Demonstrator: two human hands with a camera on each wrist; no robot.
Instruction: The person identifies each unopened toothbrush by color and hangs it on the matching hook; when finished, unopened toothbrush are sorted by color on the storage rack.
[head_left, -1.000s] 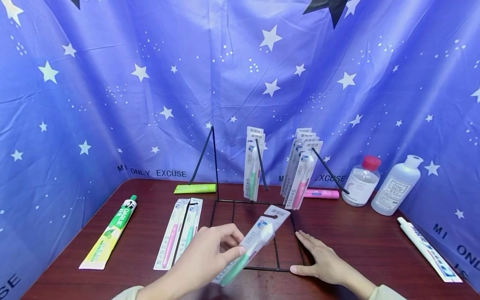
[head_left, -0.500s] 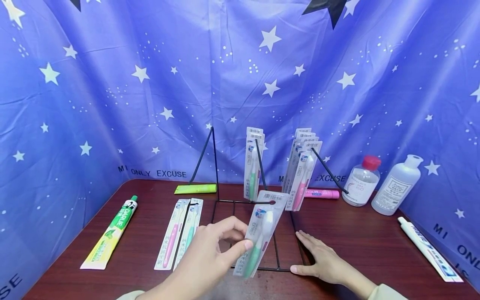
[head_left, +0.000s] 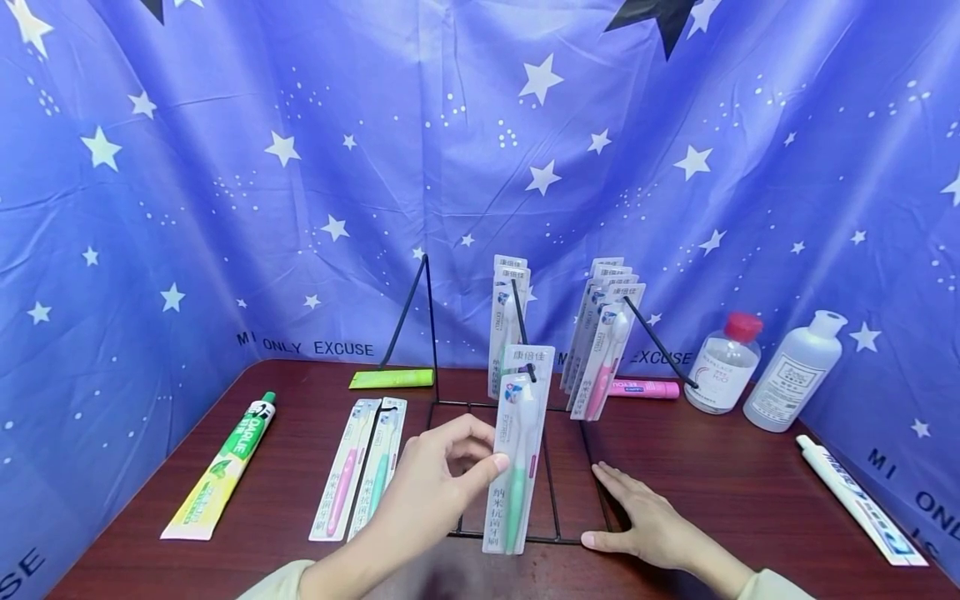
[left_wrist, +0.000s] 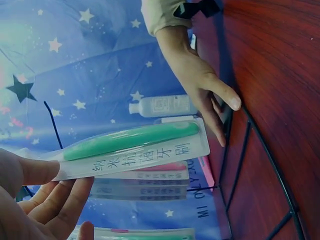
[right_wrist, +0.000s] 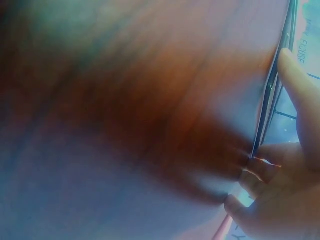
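My left hand (head_left: 442,475) pinches a packaged toothbrush (head_left: 517,467) with a green handle by its left edge, thumb in front. The pack stands upright, its hanging slot right at the tip of the black wire rack's (head_left: 555,500) middle hook. Behind it, packs with a green-handled toothbrush (head_left: 504,325) in front hang on that hook. The right-hand hook carries several packs, with a pink-handled toothbrush (head_left: 603,358) foremost. My right hand (head_left: 645,521) lies with fingers extended on the right side of the rack's base; in the right wrist view, its thumb (right_wrist: 295,85) is along the dark wire.
Two packaged toothbrushes, pink (head_left: 343,475) and teal (head_left: 384,450), lie left of the rack. Toothpaste tubes lie at far left (head_left: 221,467) and far right (head_left: 862,500). A lime tube (head_left: 392,378) and pink tube (head_left: 645,389) lie behind. Two bottles (head_left: 722,367) stand back right.
My left hand has turned the green-handled toothbrush pack from slanted to upright and raised it, bringing its slot to the middle hook's tip. My right hand has stayed on the rack.
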